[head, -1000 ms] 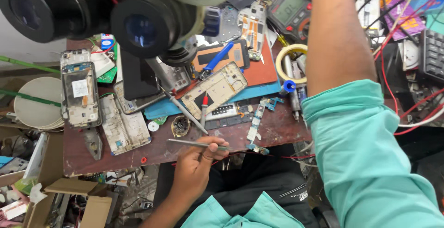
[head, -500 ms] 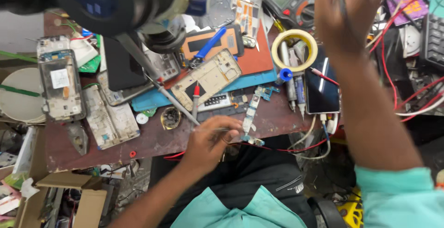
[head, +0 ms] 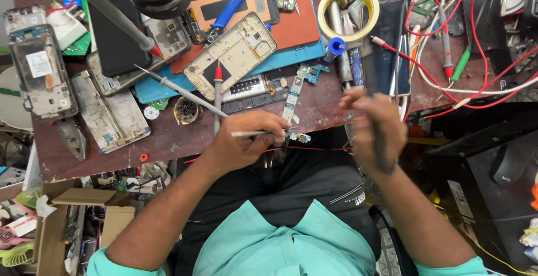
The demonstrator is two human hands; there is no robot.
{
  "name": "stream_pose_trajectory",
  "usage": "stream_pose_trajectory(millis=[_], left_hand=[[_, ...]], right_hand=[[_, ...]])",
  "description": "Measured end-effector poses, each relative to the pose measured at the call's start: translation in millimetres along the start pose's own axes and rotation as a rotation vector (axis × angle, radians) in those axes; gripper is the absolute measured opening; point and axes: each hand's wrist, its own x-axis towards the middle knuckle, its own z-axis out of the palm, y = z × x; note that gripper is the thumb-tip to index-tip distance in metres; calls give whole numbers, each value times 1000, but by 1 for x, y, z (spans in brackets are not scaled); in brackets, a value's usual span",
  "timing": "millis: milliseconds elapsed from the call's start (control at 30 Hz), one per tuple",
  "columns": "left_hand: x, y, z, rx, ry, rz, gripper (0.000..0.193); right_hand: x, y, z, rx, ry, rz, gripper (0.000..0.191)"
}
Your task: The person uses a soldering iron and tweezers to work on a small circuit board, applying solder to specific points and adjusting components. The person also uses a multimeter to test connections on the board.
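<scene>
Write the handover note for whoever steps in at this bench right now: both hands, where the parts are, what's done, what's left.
Left hand: closed on thin metal tweezers, tips at a small blue circuit board at the front edge of the bench.
Right hand: blurred, closed on a dark slender tool; its kind cannot be told.
Parts: an opened gold phone frame lies on the blue mat, a long narrow board beside it, a tape roll further back.
Done: the phone is apart, the small board is out.
Left: work on that small board; nothing is reassembled.
</scene>
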Motion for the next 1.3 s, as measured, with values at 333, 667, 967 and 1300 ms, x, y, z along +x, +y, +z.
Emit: stream_pose_trajectory(millis=[333, 667, 967, 1300], left_hand=[[0, -4, -1, -138, -3, -167, 11], [-4, -12, -6, -187, 17, -236, 12], [0, -11, -9, -205, -4, -281, 13], [4, -8, -10, -162, -17, -266, 13]], right_hand=[[-27, 25, 17, -24, -386, -138, 47], [-28, 33, 21, -19, -395, -200, 45], [-31, 42, 27, 20, -389, -290, 51], [-28, 44, 27, -26, -426, -325, 56]])
